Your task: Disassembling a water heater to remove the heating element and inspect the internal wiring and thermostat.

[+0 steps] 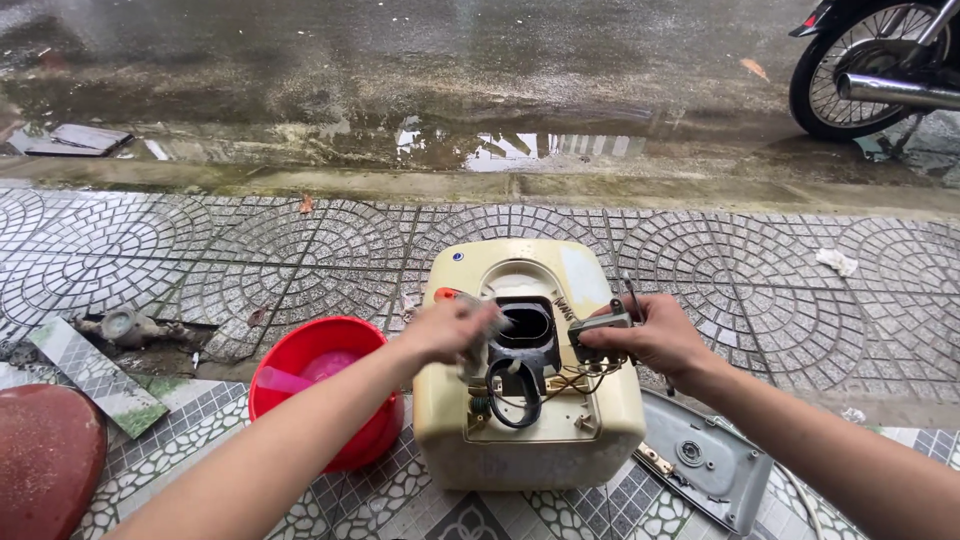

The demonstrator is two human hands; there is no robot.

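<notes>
L hand closed on a grey cloth-like bit (blurred), R hand clamped on grey thermostat block w/ wires; both flank black opening atop cream water heater, centre, near; red bucket left.

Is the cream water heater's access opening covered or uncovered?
Uncovered: the water heater shows a dark hole and loose wires; a grey cover plate lies on the tiles beside it.
</notes>
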